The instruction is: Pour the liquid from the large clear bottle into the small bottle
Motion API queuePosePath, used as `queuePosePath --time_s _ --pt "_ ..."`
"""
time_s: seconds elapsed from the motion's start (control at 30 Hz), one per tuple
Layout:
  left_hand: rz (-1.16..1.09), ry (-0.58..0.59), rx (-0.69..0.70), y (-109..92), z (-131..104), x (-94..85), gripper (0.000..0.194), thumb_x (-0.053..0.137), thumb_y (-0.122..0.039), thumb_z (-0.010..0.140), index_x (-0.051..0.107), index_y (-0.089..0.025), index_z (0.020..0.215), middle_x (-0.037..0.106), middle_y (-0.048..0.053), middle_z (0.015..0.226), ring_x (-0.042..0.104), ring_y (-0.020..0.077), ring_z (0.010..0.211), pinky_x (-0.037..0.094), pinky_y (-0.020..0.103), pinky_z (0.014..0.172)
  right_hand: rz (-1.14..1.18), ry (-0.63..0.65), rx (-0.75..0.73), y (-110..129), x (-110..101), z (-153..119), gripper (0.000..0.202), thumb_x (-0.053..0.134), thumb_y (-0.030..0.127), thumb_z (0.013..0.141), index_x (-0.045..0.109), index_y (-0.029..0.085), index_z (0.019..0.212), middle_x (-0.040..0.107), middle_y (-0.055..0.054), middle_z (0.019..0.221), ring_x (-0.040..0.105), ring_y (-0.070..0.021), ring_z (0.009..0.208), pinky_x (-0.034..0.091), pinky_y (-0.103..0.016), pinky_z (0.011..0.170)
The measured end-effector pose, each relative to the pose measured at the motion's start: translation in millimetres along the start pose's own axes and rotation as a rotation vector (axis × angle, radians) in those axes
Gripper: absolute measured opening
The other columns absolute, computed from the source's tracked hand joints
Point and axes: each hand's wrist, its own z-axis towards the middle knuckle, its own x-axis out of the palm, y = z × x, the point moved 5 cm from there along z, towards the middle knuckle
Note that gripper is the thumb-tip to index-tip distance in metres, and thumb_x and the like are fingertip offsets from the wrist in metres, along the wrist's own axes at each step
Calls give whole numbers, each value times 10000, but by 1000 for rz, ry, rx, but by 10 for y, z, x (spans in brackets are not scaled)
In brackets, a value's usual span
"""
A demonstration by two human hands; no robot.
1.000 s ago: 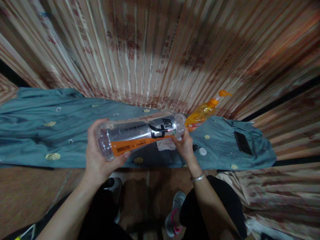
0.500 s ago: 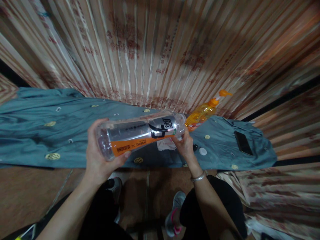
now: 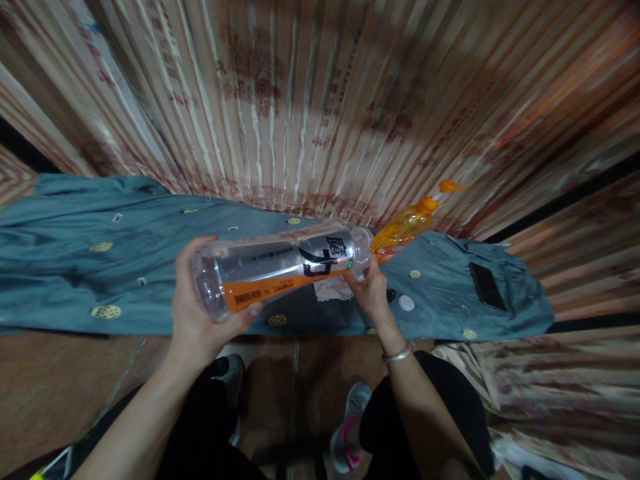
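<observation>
A clear plastic drink bottle [image 3: 280, 263] with a silver and orange label lies sideways in the air above the cloth, its neck to the right. My left hand [image 3: 200, 320] is closed around its base, thumb along the lower side. Near the neck, my right hand [image 3: 370, 290] grips the bottle from below; its fingers are partly hidden behind it. Just beyond the neck stands a yellow pump bottle [image 3: 403, 230] with an orange pump head. A white tissue or wrapper [image 3: 333, 289] lies beneath the drink bottle, partly covered by it.
The narrow surface is covered by a teal cloth [image 3: 150, 260] with yellow prints. A white round cap [image 3: 406, 303] and a small dark object [image 3: 391, 294] lie right of my right hand. Farther right is a black phone [image 3: 487, 287]. A pleated curtain [image 3: 300, 100] hangs behind.
</observation>
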Motion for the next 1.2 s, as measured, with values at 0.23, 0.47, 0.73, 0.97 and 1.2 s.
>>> queuePosePath --time_s 0.23,0.47,0.73,0.97,1.2 --pt "-15 -8 8 1 12 9 885 800 -641 743 508 -244 1479 613 72 1221 654 233 978 591 376 792 -4 0 39 0 2 -1 596 783 419 788 605 149 1289 786 -118 1003 750 -302 878 585 -387 728" --pt "-19 -10 9 2 12 14 888 802 -649 734 508 -247 1469 614 65 1226 656 232 995 588 370 802 23 -9 32 17 -11 -5 560 768 420 784 616 169 1261 786 -96 979 754 -288 874 581 -365 719" --pt "-19 -14 -10 -22 20 2 863 798 -632 736 511 -253 1455 628 54 1183 666 225 953 588 368 790 14 -13 7 -15 3 -3 548 743 451 802 606 194 1266 788 -91 992 751 -280 861 576 -357 698" --pt "-13 -20 -28 -11 14 -2 861 795 -643 730 520 -250 1445 627 59 1184 662 231 940 596 379 766 32 -5 19 -8 -2 -2 593 740 461 813 600 173 1313 784 -115 1023 752 -303 891 596 -403 723" --pt "0 -22 -20 -25 17 0 863 796 -639 731 520 -228 1437 613 71 1209 654 219 935 588 362 762 30 0 22 4 -5 -4 572 774 443 799 611 155 1265 777 -121 1021 750 -300 902 596 -400 746"
